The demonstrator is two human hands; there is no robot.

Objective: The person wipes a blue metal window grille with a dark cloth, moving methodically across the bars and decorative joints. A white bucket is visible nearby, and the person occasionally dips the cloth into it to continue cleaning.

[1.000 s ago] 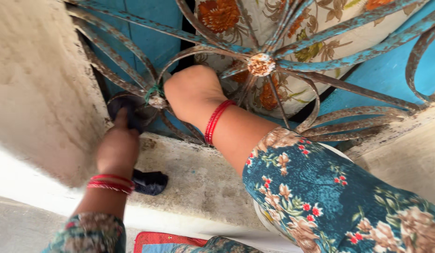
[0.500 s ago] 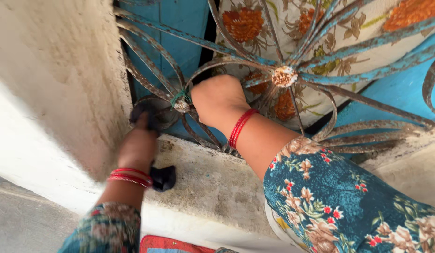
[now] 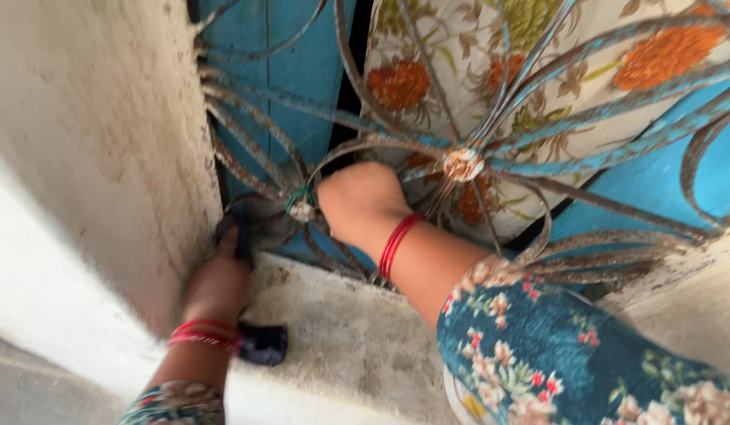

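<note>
Left hand (image 3: pixel 217 285) still presses the dark cloth (image 3: pixel 237 234) at the grille's (image 3: pixel 538 161) seven o'clock corner, slightly lower; right hand (image 3: pixel 363 201) stays clenched on a bar.

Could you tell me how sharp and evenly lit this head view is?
Head view: soft with motion blur, worst on the floral sleeve and rusty blue grille; the wall at lower left is blown out white; the dark cloth under the left hand shows no detail.

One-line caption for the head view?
Left hand presses dark cloth against rusty blue grille; right hand grips it.
</note>
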